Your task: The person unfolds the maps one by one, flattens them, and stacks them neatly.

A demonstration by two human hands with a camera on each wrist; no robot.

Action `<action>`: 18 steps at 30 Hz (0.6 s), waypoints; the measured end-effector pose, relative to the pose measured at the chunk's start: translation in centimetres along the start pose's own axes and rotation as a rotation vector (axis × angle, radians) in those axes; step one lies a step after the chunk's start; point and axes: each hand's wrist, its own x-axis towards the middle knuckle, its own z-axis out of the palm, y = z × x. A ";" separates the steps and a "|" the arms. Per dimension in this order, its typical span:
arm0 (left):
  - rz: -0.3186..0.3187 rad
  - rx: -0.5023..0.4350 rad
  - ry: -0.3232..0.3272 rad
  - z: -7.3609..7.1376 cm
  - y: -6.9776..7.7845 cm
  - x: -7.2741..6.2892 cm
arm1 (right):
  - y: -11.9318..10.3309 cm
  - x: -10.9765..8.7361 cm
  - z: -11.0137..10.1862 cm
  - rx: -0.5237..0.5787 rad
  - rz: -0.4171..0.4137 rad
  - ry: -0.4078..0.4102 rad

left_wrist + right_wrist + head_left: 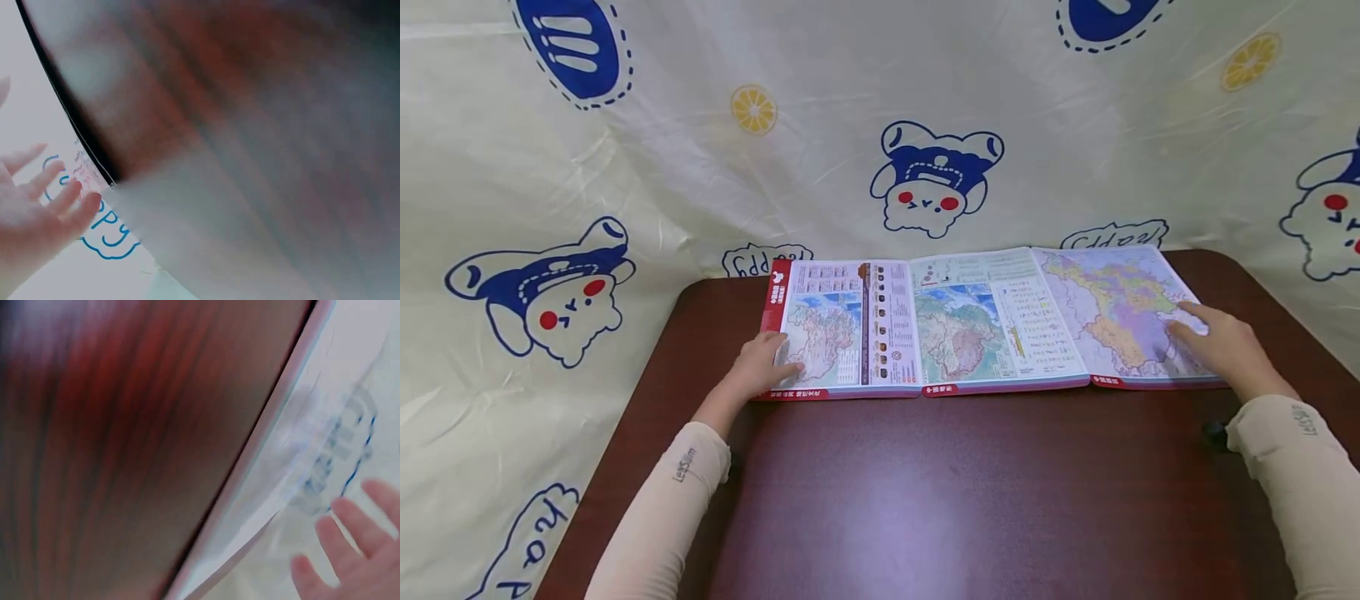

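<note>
A folding map lies spread across the table in the head view, its panels side by side. The left panel (823,333) has a red strip along its outer edge, the middle panel (958,333) shows a terrain map, and the right panel (1120,308) a coloured region map. At the outer left edge is my left hand (758,364), thumb over the panel; in the left wrist view its fingers (74,199) look spread and relaxed. My right hand (1223,346) lies at the right panel's outer side, fingers extended over it. Whether its fingertips (340,534) press the paper, I cannot tell.
A dark reddish-brown table (955,500) with rounded far corners bears the map. Behind and to the left hangs a pale cloth (820,183) printed with cartoon bears and orange slices. Pale sleeves (658,508) cover both forearms.
</note>
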 end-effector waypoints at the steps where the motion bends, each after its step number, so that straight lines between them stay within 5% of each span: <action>1: 0.043 0.026 -0.022 0.1 0.1 -0.1 | -0.7 0.0 0.3 -0.013 -0.051 -0.046; 4: 0.129 0.083 -0.106 0.2 0.3 -0.3 | -2.4 0.1 1.6 -0.053 -0.185 -0.169; 8: 0.163 0.125 -0.191 0.2 0.6 -0.6 | -3.7 -0.2 3.0 -0.033 -0.286 -0.301; 13: 0.158 0.133 -0.190 0.2 0.9 -0.8 | -4.0 -0.6 3.7 0.041 -0.298 -0.405; 18: 0.147 0.138 -0.199 0.2 0.9 -0.9 | -3.8 -0.4 3.9 0.022 -0.297 -0.416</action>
